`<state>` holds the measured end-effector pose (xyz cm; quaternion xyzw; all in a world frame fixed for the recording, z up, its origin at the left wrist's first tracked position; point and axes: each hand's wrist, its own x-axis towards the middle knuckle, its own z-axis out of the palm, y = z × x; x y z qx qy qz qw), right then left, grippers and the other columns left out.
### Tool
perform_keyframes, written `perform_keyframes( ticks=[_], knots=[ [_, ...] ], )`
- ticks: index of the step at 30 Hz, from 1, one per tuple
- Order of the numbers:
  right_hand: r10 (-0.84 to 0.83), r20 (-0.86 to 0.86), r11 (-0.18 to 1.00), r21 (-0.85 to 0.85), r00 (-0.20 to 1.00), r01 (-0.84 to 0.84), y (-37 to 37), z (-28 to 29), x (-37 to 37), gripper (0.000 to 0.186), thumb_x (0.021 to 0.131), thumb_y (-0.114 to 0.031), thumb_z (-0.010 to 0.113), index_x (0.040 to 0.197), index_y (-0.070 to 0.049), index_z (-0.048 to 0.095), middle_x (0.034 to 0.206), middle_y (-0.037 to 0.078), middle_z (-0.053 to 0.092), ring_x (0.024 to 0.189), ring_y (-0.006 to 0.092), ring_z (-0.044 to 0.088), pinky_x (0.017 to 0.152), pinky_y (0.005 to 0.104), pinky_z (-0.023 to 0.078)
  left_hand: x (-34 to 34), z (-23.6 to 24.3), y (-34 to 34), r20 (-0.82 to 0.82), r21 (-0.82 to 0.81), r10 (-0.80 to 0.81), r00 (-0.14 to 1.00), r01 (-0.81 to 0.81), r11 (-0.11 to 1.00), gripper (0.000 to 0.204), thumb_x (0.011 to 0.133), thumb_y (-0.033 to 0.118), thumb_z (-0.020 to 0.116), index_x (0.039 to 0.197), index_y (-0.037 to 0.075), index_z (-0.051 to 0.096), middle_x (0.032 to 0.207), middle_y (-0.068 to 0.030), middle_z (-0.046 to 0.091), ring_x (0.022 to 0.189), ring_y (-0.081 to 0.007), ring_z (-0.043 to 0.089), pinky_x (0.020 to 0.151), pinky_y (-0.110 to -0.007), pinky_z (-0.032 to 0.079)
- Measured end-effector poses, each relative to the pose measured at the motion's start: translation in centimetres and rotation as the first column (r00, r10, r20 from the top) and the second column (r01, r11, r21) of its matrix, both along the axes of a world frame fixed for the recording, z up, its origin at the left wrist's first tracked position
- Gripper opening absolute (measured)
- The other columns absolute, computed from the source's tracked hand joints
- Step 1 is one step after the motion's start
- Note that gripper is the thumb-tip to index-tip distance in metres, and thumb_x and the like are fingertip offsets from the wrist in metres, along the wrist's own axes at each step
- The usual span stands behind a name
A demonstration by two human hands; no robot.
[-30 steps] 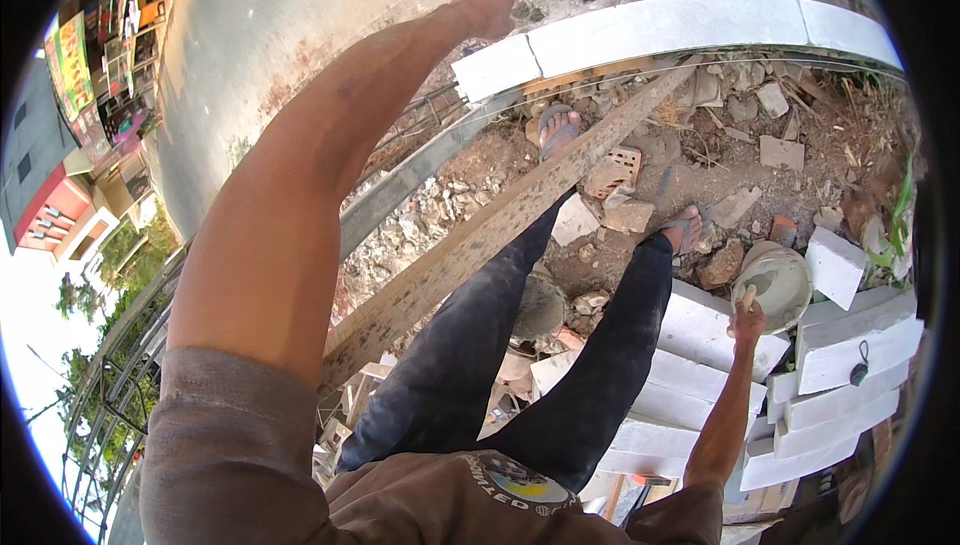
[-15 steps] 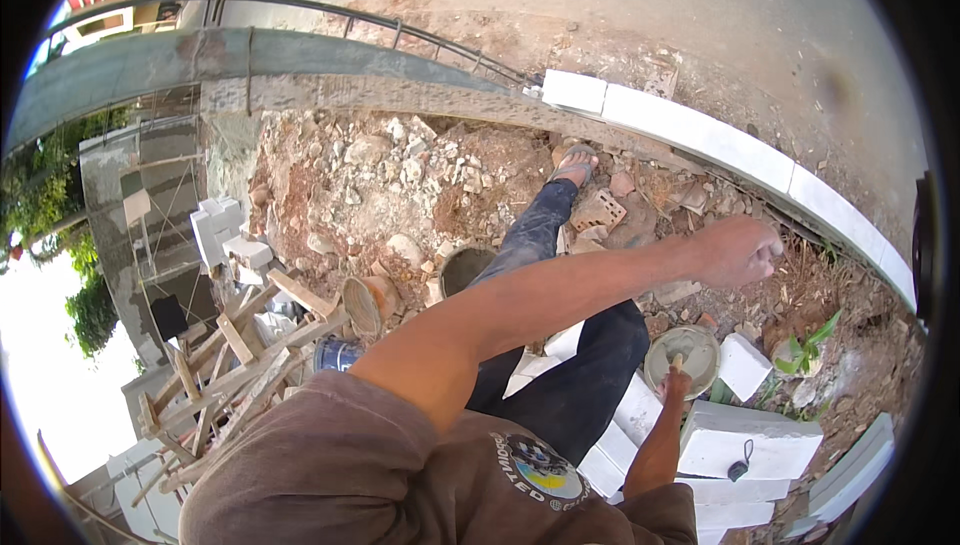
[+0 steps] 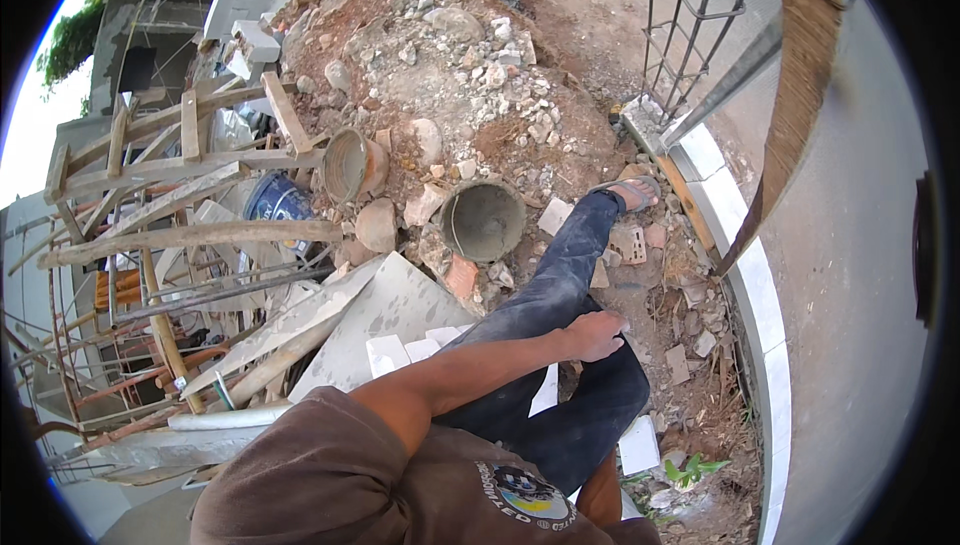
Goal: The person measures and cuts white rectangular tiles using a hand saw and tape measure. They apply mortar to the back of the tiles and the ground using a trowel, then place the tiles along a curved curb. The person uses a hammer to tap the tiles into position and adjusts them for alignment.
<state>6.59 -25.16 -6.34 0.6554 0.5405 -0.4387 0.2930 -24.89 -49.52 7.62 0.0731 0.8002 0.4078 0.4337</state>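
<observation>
Left hand (image 3: 597, 335) has shifted in to the trousers (image 3: 625, 395), curled, can't tell if gripping anything; right hand hidden; bucket (image 3: 483, 222) sits near the left leg (image 3: 550, 280), where slipping on loose rubble (image 3: 500, 75) could tip it.

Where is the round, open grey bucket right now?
The round grey bucket sits among rubble near the centre of the head view, right of the orange, mortar-lined bucket and up and left of the bare left hand.
</observation>
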Motion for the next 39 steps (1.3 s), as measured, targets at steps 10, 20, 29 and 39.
perform_keyframes(
  ticks=[10, 20, 29, 39],
  knots=[
    [0.324, 0.033, 0.946, 0.014, 0.945, -0.325, 0.6, 0.0, -4.3, 0.025, 0.091, -0.018, 0.07, 0.104, 0.002, 0.066, 0.077, 0.015, 0.066, 0.066, 0.0252, 0.065, 0.057, 0.0406, 0.051, 0.6, -1.7, -1.5, 0.064, 0.017, 0.13, 0.989, -0.131, 0.991, 0.035, 0.095, 0.018, 0.063, 0.125, 0.0, 0.063, 0.125, -0.022, 0.065, 0.121, -0.0392, 0.062, 0.104, -0.049, 0.05],
    [0.478, 0.038, 0.875, 0.064, 0.878, -0.479, -2.0, 1.7, -5.3, 0.032, 0.087, -0.019, 0.073, 0.111, 0.001, 0.07, 0.082, 0.017, 0.071, 0.074, 0.0271, 0.071, 0.065, 0.0419, 0.057, -8.1, 11.4, 6.1, -0.179, 0.36, -0.206, 0.962, 0.259, 0.896, 0.033, 0.095, 0.019, 0.063, 0.121, 0.0, 0.062, 0.112, -0.0176, 0.064, 0.114, -0.0372, 0.063, 0.097, -0.049, 0.05],
    [0.256, -0.053, 0.88, 0.427, 0.965, -0.209, -0.7, -4.3, 9.4, 0.028, 0.082, -0.017, 0.074, 0.102, 0.003, 0.071, 0.068, 0.013, 0.068, 0.05, 0.0195, 0.065, 0.046, 0.0368, 0.053, -26.7, 23.7, 38.0, -0.565, 0.302, -0.458, 0.686, 0.689, 0.659, 0.033, 0.093, 0.013, 0.053, 0.114, 0.0, 0.074, 0.109, -0.0197, 0.075, 0.102, -0.0309, 0.073, 0.098, -0.043, 0.056],
    [-0.287, -0.017, 0.905, 0.322, 0.958, 0.277, -9.5, -3.3, 2.9, 0.049, 0.077, -0.016, 0.074, 0.123, 0.0, 0.065, 0.089, 0.023, 0.072, 0.083, 0.0367, 0.072, 0.081, 0.0448, 0.056, -46.9, -6.8, 27.9, 0.041, -0.722, -0.999, 0.009, 0.691, -0.023, 0.054, 0.094, 0.022, 0.064, 0.14, -0.003, 0.052, 0.129, -0.0292, 0.065, 0.122, -0.0426, 0.062, 0.105, -0.05, 0.051]
  ],
)
